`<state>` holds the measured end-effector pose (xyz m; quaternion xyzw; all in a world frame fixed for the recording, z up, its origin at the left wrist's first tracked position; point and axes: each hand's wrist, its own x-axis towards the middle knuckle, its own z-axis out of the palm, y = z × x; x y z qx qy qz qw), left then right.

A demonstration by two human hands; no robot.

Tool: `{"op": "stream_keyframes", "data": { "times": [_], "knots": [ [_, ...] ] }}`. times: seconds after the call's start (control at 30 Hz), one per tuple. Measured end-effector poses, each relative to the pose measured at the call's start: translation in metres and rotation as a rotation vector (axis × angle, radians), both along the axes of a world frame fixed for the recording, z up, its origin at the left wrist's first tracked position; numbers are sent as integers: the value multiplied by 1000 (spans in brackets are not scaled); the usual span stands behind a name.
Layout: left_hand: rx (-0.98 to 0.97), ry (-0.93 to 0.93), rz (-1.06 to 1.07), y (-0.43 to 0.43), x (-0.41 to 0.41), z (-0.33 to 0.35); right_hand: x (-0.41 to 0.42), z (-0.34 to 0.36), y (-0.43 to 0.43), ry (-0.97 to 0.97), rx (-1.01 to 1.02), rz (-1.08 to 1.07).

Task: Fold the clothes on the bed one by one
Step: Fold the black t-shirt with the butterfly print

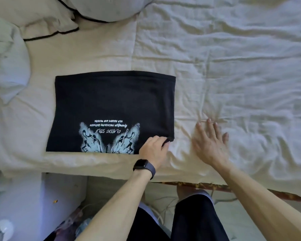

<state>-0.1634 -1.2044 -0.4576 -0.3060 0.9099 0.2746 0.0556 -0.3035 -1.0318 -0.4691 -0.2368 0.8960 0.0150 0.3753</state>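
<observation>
I see the black T-shirt (111, 101) lying on the bed (233, 66) as a flat folded rectangle, its pale printed graphic at the near edge. My left hand (154, 147), a dark watch (142, 165) on its wrist, pinches the shirt's near right corner with curled fingers. My right hand (209, 141) is open with fingers spread, just beside the shirt over the wrinkled sheet. Pillows (42, 16) sit at the far left.
</observation>
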Motion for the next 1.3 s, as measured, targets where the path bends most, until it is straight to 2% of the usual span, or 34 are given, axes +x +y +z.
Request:
{"op": "stream_keyframes", "data": {
  "times": [0.1, 0.17, 0.27, 0.33, 0.5, 0.6, 0.73, 0.97, 1.13, 1.3],
  "knots": [
    [295, 16, 676, -7, -9, 29, -8, 22, -24, -52, -165, -178],
    [438, 105, 925, -15, -7, 45, -15, 35, -48, -217, -336, -446],
    [556, 174, 966, -18, 0, 63, -23, 42, -90, -615, -528, -848],
    [549, 175, 916, -16, 1, 72, -28, 39, -116, -794, -570, -953],
    [478, 187, 808, -14, 0, 88, -48, 28, -159, -845, -649, -1117],
    [499, 186, 789, -18, 3, 94, -56, 29, -170, -851, -653, -1085],
    [520, 199, 770, -30, 14, 98, -61, 32, -184, -750, -614, -1017],
    [571, 285, 872, -78, 47, 112, -36, 67, -231, -358, -567, -857],
    [580, 304, 1074, -147, 106, 107, 8, 90, -333, -233, -532, -661],
    [528, 143, 1244, -233, 171, 65, 77, 68, -459, -137, -442, -299]
  ]
}}
